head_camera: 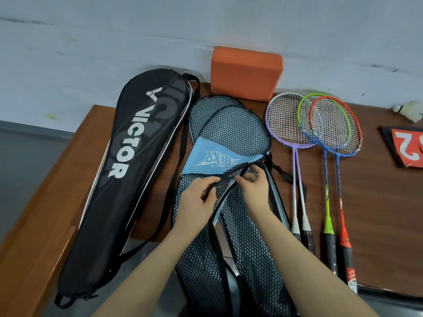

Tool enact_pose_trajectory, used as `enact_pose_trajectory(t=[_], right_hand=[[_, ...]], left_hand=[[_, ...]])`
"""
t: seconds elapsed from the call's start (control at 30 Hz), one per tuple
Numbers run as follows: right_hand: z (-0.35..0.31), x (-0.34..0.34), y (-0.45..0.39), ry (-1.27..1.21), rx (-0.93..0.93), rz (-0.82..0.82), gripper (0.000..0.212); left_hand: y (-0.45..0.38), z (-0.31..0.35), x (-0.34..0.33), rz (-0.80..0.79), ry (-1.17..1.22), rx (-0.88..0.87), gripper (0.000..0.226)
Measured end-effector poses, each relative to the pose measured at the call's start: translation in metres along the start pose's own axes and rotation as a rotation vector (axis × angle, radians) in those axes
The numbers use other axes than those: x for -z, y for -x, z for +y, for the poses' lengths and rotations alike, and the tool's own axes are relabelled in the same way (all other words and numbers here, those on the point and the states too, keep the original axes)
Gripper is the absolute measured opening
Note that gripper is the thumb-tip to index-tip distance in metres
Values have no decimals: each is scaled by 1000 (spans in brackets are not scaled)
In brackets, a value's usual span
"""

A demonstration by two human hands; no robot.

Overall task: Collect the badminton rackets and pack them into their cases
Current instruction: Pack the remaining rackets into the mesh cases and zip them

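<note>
Where the brown wooden table (377, 202) ends at its near edge, the black mesh racket case with a light-blue fabric panel (231, 138) hangs past it toward the person, as does the long black fabric racket case (119, 179) to its left, printed "VICTOR" in white. The left hand (194, 200) pinches the mesh case's dark zipper edge, fingers curled on it; the right hand (254, 186), just beside it, grips the same edge from the right. The blue panel bears white Chinese characters, too stylised to read. Right of the mesh case lie two purple-framed rackets (288, 120), a green-and-blue racket (325, 170) and an orange-and-blue racket (338, 143), heads overlapping toward the far wall, handles reaching the near edge. Bare tabletop shows right of them. An orange foam block (246, 73) leans against the far wall; at far right sit a white shuttlecock (409, 110) and a red-and-black card (407, 147) showing an inverted "2".
</note>
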State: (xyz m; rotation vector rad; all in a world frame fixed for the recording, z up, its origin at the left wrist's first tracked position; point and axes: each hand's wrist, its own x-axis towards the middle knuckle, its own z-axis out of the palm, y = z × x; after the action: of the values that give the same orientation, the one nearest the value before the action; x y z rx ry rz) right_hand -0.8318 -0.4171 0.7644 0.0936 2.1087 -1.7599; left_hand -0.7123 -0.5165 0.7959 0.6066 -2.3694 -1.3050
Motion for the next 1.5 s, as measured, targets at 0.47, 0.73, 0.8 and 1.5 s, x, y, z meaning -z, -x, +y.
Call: enact_pose_trajectory(t=[0.47,0.73,0.8,1.5], right_hand=[[-66,29,34,300,573,-200,52],[-105,31,34,377,789,-26,39],[-99,36,35,384,757,40,33],[13,104,22,432,153,-19,20]], left_hand=[[-57,38,-5,47,-12,-251,44],[-78,73,27,307,102,-384,29],[-77,74,25,319,108,-342,29],[-51,22,2,-119,21,-63,54]])
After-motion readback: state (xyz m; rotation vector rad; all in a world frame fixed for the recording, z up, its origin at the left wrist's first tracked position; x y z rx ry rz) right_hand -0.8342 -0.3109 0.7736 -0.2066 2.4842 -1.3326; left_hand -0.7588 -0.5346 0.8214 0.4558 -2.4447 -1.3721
